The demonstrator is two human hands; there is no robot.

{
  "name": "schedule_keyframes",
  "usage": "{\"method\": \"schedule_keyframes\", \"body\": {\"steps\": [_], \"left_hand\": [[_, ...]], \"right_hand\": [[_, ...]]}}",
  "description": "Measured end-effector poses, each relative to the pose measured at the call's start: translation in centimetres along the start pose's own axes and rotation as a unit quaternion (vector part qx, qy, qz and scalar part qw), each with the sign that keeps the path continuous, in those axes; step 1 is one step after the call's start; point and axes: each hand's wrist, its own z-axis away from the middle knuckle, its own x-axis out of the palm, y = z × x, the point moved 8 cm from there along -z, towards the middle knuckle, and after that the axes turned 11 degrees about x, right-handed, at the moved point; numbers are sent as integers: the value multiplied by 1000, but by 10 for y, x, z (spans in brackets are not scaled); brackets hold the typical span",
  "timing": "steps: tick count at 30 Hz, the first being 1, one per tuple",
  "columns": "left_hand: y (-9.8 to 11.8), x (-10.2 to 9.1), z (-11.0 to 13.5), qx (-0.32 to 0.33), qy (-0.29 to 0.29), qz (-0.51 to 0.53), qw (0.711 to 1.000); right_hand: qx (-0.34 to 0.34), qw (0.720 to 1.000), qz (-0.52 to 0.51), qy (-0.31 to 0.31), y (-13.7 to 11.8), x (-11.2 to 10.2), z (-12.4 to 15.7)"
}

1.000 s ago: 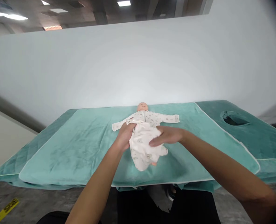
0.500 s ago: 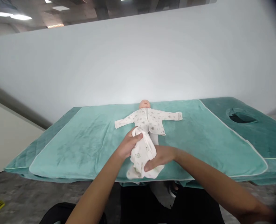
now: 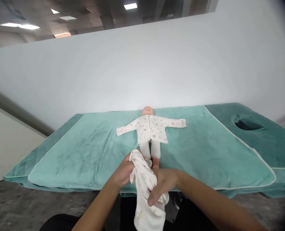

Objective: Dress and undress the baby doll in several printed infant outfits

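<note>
A baby doll (image 3: 147,110) lies on its back, wearing a white printed jacket (image 3: 152,129) with both sleeves spread and white leg coverings (image 3: 145,150). In front of its legs, a bunched white printed baby garment (image 3: 144,189) hangs over the bed's near edge. My left hand (image 3: 124,170) is closed on the gathered upper part of this garment, near the doll's foot on that side. My right hand (image 3: 165,183) grips its other side, thumb across the front, fingers hidden behind cloth, close to the doll's other foot. Whether this hand touches that foot, I cannot tell.
The bed (image 3: 253,144) has a teal cover with a lighter teal mat (image 3: 80,150) on top. A hole (image 3: 247,122) opens near its right end. A white partition (image 3: 142,70) stands behind, and a pale panel (image 3: 10,144) at the left.
Both hands have drawn the garment down and nearer to me, and its lower part now hangs loose. More of the doll's legs shows. The camera view has shifted slightly.
</note>
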Motion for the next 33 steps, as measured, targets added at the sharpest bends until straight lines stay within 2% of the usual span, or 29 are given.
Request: {"method": "schedule_keyframes", "body": {"steps": [4, 9, 14, 18, 22, 24, 27, 30, 33], "left_hand": [[-17, 1, 22, -29, 13, 11, 999], [-25, 3, 18, -57, 8, 1, 998], [-39, 1, 15, -125, -33, -78, 988], [-57, 7, 13, -117, -96, -113, 982], [-55, 25, 5, -34, -185, -219, 957], [-48, 26, -1, 1, -192, -296, 936], [-39, 15, -10, 37, -154, -412, 897], [-40, 1, -17, 30, -110, -486, 867], [-43, 1, -22, 30, -98, -500, 860]], "right_hand": [[9, 996, -90, 15, 29, 1, -9], [-48, 976, -162, 137, 57, -26, -10], [-133, 932, -199, 273, 73, -57, 13], [-141, 883, -93, 438, 83, -87, 32], [-122, 823, 91, 547, 77, -108, 43], [-78, 804, 164, 566, 73, -114, 43], [-40, 801, 192, 566, 69, -120, 41], [-55, 811, 135, 567, 69, -126, 37], [-112, 821, 44, 558, 73, -132, 32]]}}
